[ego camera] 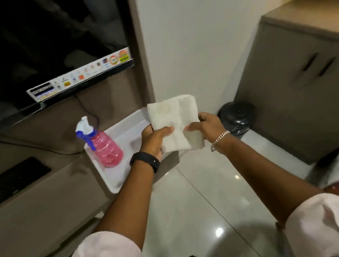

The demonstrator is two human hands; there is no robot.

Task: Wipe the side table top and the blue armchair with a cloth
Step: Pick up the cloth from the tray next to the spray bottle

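Single head view, looking forward-down, close over waist-height surface.

sticker strip [80, 75] on television [34, 48], print blurred, nothing legible

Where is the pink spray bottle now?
In the head view, the spray bottle stands upright on the white tray, left of the left hand holding the cloth.

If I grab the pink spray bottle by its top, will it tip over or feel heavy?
The pink spray bottle looks like thin clear plastic with only some liquid showing, so probably light. It is tall with a big trigger head, so a sideways push might tip it on the smooth white tray.
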